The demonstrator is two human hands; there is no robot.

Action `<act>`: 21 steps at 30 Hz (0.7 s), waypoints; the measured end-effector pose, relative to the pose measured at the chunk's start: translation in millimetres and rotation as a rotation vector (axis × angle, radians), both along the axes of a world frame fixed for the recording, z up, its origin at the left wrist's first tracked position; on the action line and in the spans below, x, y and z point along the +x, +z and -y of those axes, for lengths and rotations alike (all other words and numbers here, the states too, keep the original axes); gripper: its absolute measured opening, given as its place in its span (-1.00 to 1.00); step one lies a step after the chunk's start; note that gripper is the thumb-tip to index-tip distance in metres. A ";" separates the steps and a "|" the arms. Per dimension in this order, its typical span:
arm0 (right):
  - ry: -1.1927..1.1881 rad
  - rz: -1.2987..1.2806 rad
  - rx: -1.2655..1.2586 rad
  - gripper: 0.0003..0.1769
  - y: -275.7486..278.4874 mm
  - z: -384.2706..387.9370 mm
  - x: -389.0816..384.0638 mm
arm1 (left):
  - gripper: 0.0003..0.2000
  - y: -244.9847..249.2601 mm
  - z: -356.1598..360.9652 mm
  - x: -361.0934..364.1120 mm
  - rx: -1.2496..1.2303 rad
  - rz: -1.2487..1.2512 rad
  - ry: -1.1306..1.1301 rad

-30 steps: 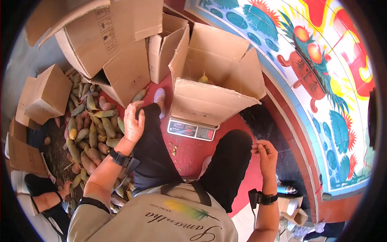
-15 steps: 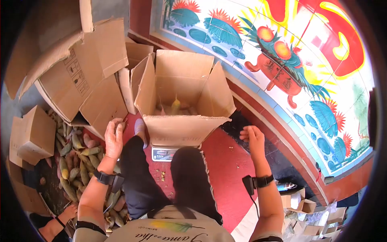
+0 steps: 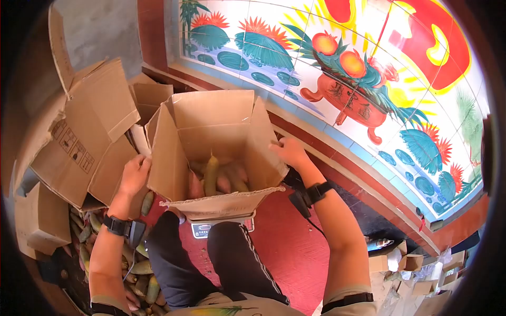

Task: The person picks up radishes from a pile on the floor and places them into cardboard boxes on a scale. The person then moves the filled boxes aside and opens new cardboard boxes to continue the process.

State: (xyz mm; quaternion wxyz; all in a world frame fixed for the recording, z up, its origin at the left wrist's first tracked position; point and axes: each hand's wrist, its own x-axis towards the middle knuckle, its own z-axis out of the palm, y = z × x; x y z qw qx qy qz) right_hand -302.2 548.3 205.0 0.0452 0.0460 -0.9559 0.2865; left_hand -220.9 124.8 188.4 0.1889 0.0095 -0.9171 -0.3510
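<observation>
Flanking the open carton (image 3: 226,204), both hands (image 3: 135,173) (image 3: 291,152) curl narrow, grip unclear; Chinese characters (image 3: 348,100) mark the painted pot (image 3: 355,98).

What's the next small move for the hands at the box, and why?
Probably bring the left hand and right hand onto the open box to steady it: they're at opposite sides, no firm grip is clear, and it stands on the scale with vegetables inside.
</observation>
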 end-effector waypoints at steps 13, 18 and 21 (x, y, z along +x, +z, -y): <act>0.147 0.293 0.181 -0.51 -1.5 -7.3 -26.7 | -0.66 -3.7 12.7 -57.7 -0.101 0.440 0.018; 0.169 0.212 0.155 -0.53 -12.9 -9.9 -13.9 | -0.65 0.9 -5.2 -37.7 -0.073 0.429 -0.040; 0.155 0.182 0.136 -0.56 -13.5 -10.7 4.1 | -0.68 -10.2 2.8 -26.4 0.057 0.358 -0.103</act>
